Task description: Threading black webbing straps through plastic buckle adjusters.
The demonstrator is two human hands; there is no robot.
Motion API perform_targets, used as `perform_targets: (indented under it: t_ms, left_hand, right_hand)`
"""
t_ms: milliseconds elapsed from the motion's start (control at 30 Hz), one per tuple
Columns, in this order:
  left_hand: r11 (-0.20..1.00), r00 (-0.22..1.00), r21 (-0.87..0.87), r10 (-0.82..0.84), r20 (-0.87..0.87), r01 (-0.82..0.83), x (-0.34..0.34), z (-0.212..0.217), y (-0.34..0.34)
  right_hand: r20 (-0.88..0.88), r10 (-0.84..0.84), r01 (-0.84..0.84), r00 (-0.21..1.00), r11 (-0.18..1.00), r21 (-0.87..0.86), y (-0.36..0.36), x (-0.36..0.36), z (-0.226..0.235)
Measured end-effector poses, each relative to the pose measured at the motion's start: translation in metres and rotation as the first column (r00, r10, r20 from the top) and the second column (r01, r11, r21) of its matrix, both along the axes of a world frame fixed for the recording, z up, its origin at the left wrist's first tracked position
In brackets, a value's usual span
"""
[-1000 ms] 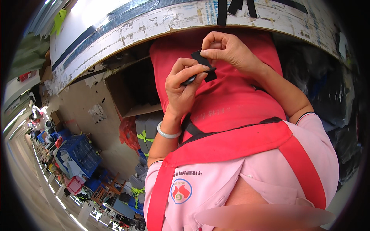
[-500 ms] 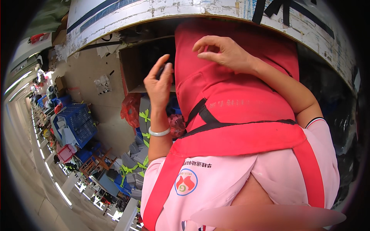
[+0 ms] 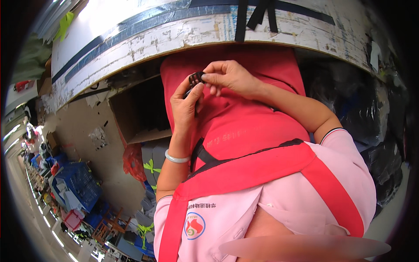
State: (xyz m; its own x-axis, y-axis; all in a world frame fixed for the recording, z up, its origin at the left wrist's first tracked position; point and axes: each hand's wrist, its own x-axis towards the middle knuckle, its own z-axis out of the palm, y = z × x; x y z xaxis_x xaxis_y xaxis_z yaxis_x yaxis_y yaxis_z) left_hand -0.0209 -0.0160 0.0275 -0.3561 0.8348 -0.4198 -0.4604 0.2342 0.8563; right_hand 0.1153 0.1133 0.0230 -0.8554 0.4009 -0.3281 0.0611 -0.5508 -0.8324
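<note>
In front of my red apron (image 3: pixel 244 105), both hands meet at a small black slotted piece (image 3: pixel 196 78) that looks like a plastic strap buckle. My left hand (image 3: pixel 183 107) pinches it between thumb and forefinger. From the other side, the thumb and fingertips of my right hand (image 3: pixel 233 79) close on its edge. Part of the piece is covered by the fingers. Something dark also shows by the left thumb, too small to make out. Several black straps (image 3: pixel 263 15) lie over the table edge beyond my hands.
A worn white-topped table (image 3: pixel 174 32) runs across the far side. Below it, left of my lap, stands an open cardboard box (image 3: pixel 124 115). A red plastic bag (image 3: pixel 133 161), blue crates (image 3: pixel 78 185) and grey pieces with green ties are at left. Black plastic bags (image 3: pixel 364 109) sit at right.
My right hand, empty and apart before, has come to the left hand and closed on the black piece. The piece now shows its slots. The whole view has shifted.
</note>
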Motion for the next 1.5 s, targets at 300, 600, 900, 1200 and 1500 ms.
perform_targets:
  t_ms: [300, 600, 900, 1200, 1500]
  left_hand:
    - [0.997, 0.964, 0.022, 0.071, 0.255, -0.079, 0.002, -0.003, 0.015]
    - [0.998, 0.980, -0.034, 0.044, -0.192, -0.052, 0.009, 0.009, 0.035]
    - [0.999, 0.961, -0.040, 0.013, -0.275, -0.025, -0.007, -0.004, 0.024]
    - [0.979, 0.962, 0.162, 0.158, -0.222, -0.123, -0.009, -0.001, 0.028]
    - [0.976, 0.897, 0.171, 0.194, -0.398, -0.135, -0.018, 0.011, 0.012]
  right_hand:
    - [0.114, -0.421, -0.209, 0.900, -0.186, 0.960, 0.079, 0.049, 0.021]
    - [-0.253, -0.194, 0.228, 0.948, -0.142, 0.963, 0.052, 0.012, 0.027]
    - [0.063, -0.295, -0.105, 0.954, -0.130, 0.986, 0.095, 0.037, -0.015]
    - [-0.305, -0.062, 0.265, 0.950, -0.356, 0.896, 0.058, -0.023, 0.048]
    - [0.204, 0.034, -0.106, 0.978, 0.930, 0.351, 0.015, -0.017, 0.050]
